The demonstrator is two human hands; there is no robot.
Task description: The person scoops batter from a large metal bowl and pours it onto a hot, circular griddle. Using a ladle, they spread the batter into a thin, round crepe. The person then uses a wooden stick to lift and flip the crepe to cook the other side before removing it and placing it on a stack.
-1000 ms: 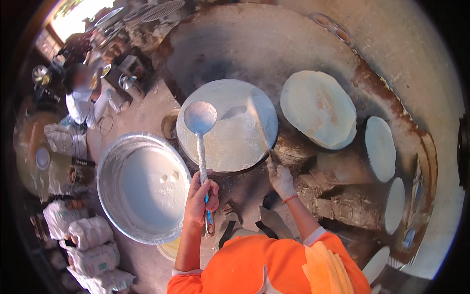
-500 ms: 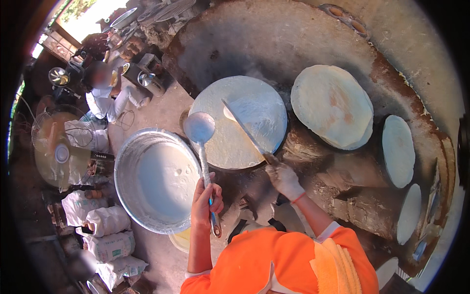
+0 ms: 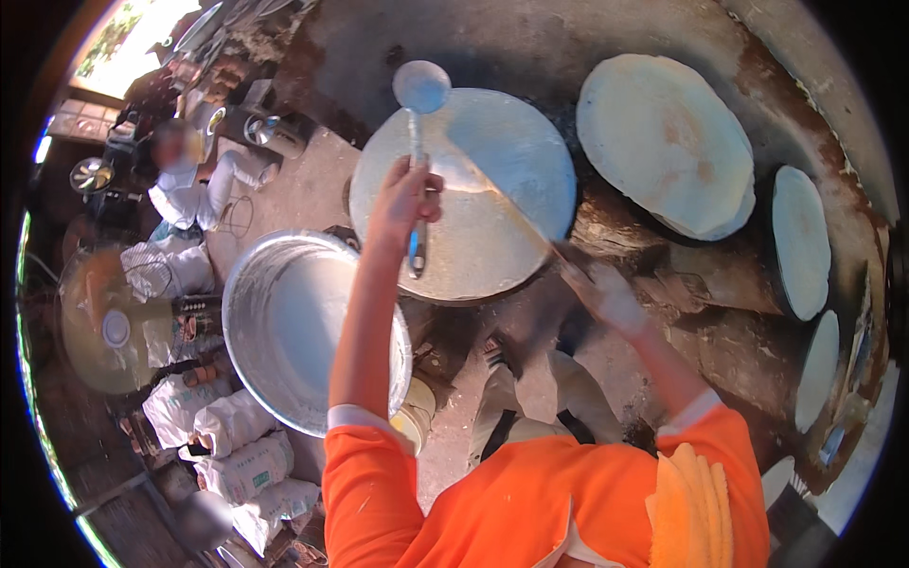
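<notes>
My left hand (image 3: 407, 197) grips the handle of a long metal ladle (image 3: 421, 85), its round bowl raised over the back edge of a round pale griddle (image 3: 478, 256). My gloved right hand (image 3: 606, 293), blurred, holds a long thin flat blade (image 3: 507, 204) that reaches across the griddle through a patch of pale batter (image 3: 464, 175). Left of the griddle stands a large metal basin (image 3: 314, 346) holding white batter, partly behind my left forearm.
Griddles with round flatbreads (image 3: 665, 147) line the right, along a sooty wall (image 3: 833, 142). A co-worker (image 3: 194, 189) sits at upper left, near a fan (image 3: 115, 327) and stacked white sacks (image 3: 241, 469). A yellowish bucket (image 3: 417, 412) is behind the basin.
My left hand and ladle have moved up over the griddle. The blade has swung from upright to diagonal across it, and my right hand has moved rightward. Batter now shows on the griddle.
</notes>
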